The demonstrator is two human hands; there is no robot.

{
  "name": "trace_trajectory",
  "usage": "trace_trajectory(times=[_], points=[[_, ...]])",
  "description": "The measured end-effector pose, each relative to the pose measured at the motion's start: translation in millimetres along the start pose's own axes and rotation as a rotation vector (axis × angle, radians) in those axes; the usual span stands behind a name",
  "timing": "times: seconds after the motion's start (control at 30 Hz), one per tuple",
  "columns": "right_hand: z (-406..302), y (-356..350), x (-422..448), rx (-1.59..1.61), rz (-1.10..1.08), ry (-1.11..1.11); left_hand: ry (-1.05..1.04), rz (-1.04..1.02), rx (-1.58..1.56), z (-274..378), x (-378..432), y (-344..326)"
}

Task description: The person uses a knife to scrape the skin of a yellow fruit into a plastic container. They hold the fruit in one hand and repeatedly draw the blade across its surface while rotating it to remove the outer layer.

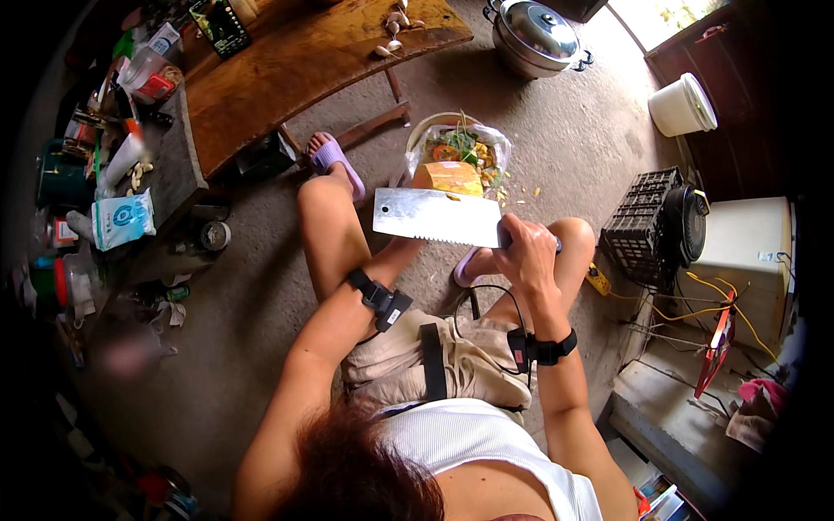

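Note:
My right hand (526,251) is closed around the handle of a broad cleaver (436,218), whose blade extends leftward with a serrated lower edge. A small orange scrap sticks to the blade's upper part. Just beyond the blade is a thick piece of yellow-orange pumpkin or squash (449,177). My left hand is hidden behind the blade; only its wrist and forearm show, so what it touches cannot be seen. Past the piece stands a round bin lined with a clear plastic bag (500,138), holding green leaves, a red-orange slice and yellow peelings. Small yellow scraps lie on the floor beside it.
A wooden table (260,98) with garlic bulbs (394,29) and a phone (219,27) stands ahead to the left. A lidded steel pot (537,39), a white bucket (683,105) and a black crate (642,221) are on the right. Jars and packets crowd the left counter (179,150).

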State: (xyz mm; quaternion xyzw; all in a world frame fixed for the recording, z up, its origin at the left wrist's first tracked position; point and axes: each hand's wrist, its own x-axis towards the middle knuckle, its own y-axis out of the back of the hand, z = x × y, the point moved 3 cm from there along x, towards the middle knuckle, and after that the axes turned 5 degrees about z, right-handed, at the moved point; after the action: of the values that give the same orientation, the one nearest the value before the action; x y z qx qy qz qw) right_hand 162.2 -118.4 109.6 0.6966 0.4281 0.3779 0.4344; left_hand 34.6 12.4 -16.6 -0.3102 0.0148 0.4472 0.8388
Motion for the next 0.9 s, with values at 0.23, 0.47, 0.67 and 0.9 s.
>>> trace_trajectory(times=[0.23, 0.47, 0.67, 0.9], points=[[2.6, -2.1, 4.5, -0.003, -0.022, 0.041, 0.025, -0.016, -0.032, -3.9, 0.8, -1.9], [5.4, -0.7, 5.1, -0.026, -0.112, 0.009, 0.053, -0.042, -0.079, -8.3, 0.7, -6.8], [8.6, 1.7, 3.2, -0.040, -0.172, 0.018, 0.090, -0.068, -0.197, -19.3, 1.4, -2.8], [14.5, -1.8, 3.8, -0.042, -0.209, 0.021, 0.223, -0.125, -0.582, -44.3, 1.4, 31.3]])
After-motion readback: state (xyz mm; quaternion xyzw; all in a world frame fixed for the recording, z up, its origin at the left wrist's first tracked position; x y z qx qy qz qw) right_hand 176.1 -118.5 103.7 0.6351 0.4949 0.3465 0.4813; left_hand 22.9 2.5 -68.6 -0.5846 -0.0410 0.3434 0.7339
